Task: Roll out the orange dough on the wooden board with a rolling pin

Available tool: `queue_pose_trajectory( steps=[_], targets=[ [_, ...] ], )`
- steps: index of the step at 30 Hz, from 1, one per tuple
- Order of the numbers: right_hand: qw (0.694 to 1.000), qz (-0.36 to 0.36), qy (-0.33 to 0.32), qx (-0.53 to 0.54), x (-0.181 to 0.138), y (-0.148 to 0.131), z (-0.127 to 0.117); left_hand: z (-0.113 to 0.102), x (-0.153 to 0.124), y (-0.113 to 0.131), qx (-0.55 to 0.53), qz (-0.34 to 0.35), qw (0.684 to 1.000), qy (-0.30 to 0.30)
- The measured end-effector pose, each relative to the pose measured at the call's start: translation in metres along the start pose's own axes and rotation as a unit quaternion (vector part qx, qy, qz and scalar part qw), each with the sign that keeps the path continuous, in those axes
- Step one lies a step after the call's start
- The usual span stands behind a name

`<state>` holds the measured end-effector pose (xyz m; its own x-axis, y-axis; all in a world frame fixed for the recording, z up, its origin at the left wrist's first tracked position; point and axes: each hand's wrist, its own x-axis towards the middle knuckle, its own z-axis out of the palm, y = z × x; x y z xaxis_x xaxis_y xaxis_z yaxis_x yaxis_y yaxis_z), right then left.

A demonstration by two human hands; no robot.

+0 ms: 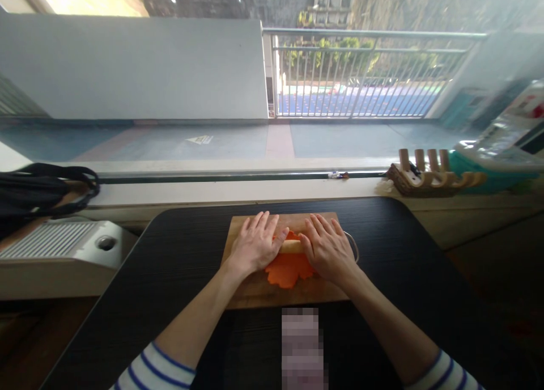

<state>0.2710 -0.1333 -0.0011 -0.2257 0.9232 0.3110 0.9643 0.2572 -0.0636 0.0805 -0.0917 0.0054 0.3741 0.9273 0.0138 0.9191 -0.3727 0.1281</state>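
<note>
A pale wooden rolling pin (291,246) lies crosswise over a flat orange sheet of dough or clay (288,271) with a ragged edge. My left hand (257,244) rests palm down over the pin's left part, fingers stretched forward and thumb pointing inward. Over its right part lies my right hand (327,244), also flat with extended fingers. Both hands hide the pin's ends. Beneath everything is a wooden board (250,293), with a cord loop (355,247) at its right edge.
The board sits on a black table (178,265) against a window sill (204,193). On the sill at right stand a wooden rack (425,177) and a teal container (471,163). A white slatted appliance (63,248) and a black bag (38,191) are at left.
</note>
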Motion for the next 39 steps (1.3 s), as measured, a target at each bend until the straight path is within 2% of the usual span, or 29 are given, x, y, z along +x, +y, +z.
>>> queue_pose_trajectory(
  steps=[11,17,25,30,35,39],
  targets=[
    [0.999,0.011,0.035,-0.002,-0.047,-0.023,-0.006,-0.001,-0.026,0.008,0.01,0.03,0.999,0.032],
    [0.995,-0.002,0.103,-0.003,-0.072,-0.033,-0.002,0.001,-0.047,0.009,0.016,0.048,0.997,0.056],
    [0.99,-0.032,0.136,0.022,-0.086,-0.024,-0.001,0.002,-0.066,-0.011,0.012,0.128,0.986,0.104],
    [0.991,-0.044,0.118,0.054,-0.087,-0.017,-0.006,-0.002,-0.07,-0.019,-0.015,0.14,0.985,0.102],
    [0.992,-0.055,0.091,0.074,-0.085,-0.014,-0.015,-0.01,-0.067,-0.019,-0.024,0.156,0.985,0.074],
    [0.992,-0.045,0.087,0.08,-0.084,-0.01,-0.019,-0.013,-0.057,-0.02,-0.037,0.154,0.982,0.105]
  ],
)
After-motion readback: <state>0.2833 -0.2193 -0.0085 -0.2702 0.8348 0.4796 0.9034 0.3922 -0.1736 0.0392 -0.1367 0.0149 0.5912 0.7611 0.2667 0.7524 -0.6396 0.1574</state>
